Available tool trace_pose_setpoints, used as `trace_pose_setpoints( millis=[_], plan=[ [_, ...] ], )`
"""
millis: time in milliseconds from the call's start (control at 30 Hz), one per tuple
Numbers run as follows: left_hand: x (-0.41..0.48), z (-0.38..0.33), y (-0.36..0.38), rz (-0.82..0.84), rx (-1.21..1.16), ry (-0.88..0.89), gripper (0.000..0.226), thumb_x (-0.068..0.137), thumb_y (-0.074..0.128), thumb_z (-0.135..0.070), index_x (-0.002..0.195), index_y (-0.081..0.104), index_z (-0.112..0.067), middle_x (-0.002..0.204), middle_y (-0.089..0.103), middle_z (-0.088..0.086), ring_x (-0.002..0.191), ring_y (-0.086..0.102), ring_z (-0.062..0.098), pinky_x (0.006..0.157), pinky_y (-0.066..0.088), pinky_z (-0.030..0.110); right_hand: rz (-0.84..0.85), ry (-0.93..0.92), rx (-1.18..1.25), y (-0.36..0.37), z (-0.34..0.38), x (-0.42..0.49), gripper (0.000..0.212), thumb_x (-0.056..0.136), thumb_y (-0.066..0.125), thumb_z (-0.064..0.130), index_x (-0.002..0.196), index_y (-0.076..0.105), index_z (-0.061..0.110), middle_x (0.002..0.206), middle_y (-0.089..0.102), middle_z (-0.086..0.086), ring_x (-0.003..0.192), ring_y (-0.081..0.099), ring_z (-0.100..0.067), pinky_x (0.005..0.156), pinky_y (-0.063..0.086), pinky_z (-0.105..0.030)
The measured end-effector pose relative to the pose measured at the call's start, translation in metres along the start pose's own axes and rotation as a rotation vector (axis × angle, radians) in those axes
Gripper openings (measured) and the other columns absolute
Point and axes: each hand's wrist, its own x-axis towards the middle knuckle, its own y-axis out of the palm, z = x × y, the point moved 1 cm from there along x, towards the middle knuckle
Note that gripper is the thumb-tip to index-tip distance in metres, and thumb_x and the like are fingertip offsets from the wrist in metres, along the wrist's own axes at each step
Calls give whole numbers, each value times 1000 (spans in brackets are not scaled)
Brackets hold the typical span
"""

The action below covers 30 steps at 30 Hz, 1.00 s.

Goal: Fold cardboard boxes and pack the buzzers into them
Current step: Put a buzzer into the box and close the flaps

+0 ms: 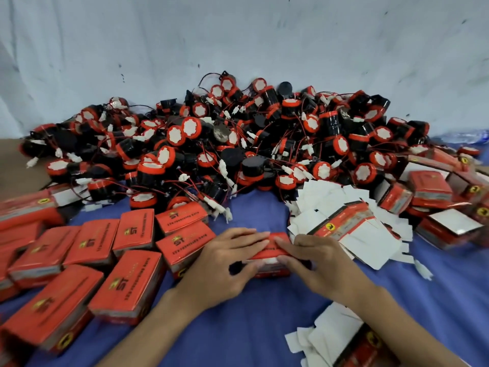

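A small red cardboard box [272, 251] lies on the blue cloth in the middle, held between both hands. My left hand [225, 263] grips its left end, fingers laid over the top and thumb at the near side. My right hand [315, 263] grips the right end the same way. Most of the box is hidden under the fingers. Behind it rises a big heap of black and red buzzers [225, 144] with red wires and white plugs.
Several closed red boxes [127, 284] lie on the left. Flat unfolded box blanks [349, 229], white side up, pile up right of my hands, with more blanks [338, 343] at the near right. Half-folded boxes [434, 192] sit at the far right. A pale wall [238, 35] stands behind.
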Motion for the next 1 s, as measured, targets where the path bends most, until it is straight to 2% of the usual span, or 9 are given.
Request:
trace_pose_setpoints(
  millis=[200,300,467,633,733,800,867,933,1000],
  plan=[
    [-2,-1,-1,-5,91,91,37,91,61,-32,119,68,-9,128,60,-8,121,54,19,104,43,30,13,-20,120,-5,3,2,40,96,54,35,106,74,2,54,54,-3,46,47,-17,42,42,-32],
    [0,-2,1,9,118,106,39,91,61,-35,122,68,-14,132,57,-11,118,53,18,104,40,27,38,-58,3,-4,1,1,29,87,66,23,102,74,0,55,56,-3,46,49,-19,42,44,-33],
    [1,-2,5,0,188,126,36,94,56,-35,122,67,-16,131,58,-12,114,51,18,106,34,20,76,-100,-87,-3,-2,-4,33,81,73,24,104,74,1,65,66,-6,51,59,-23,45,50,-31],
    [-1,-2,7,-17,226,121,32,93,56,-30,117,70,-14,125,64,-8,110,58,25,97,46,33,77,-68,-61,-1,-4,-2,33,91,62,33,96,76,4,57,59,-4,46,51,-19,43,44,-29],
    [-1,-4,5,5,237,100,33,93,58,-30,119,69,-14,126,64,-7,109,59,26,98,45,32,-48,81,-33,-10,-16,6,49,95,54,42,68,69,4,66,61,-7,61,57,-24,55,49,-40],
    [1,-3,5,12,253,80,33,93,60,-29,120,68,-12,127,64,-4,111,58,27,100,44,32,-173,278,-289,-15,-39,11,31,88,66,35,94,75,6,108,65,-16,100,58,-37,80,51,-54],
    [5,0,7,18,286,52,34,90,65,-19,123,66,-10,129,63,2,117,57,31,103,44,40,106,691,-454,-23,-63,15,59,87,64,50,136,53,18,149,33,-19,136,27,-42,106,31,-61],
    [7,4,8,6,347,37,36,87,68,-8,123,65,-5,129,62,9,121,57,33,107,40,51,332,892,-508,-20,-77,10,74,87,49,66,146,35,24,157,18,-13,143,12,-36,111,18,-57],
    [7,8,7,-21,425,45,37,83,70,0,120,66,0,125,64,16,119,58,36,108,32,58,280,855,-536,-13,-80,3,67,90,47,63,143,41,22,152,30,-12,140,20,-35,109,22,-55]
  ],
)
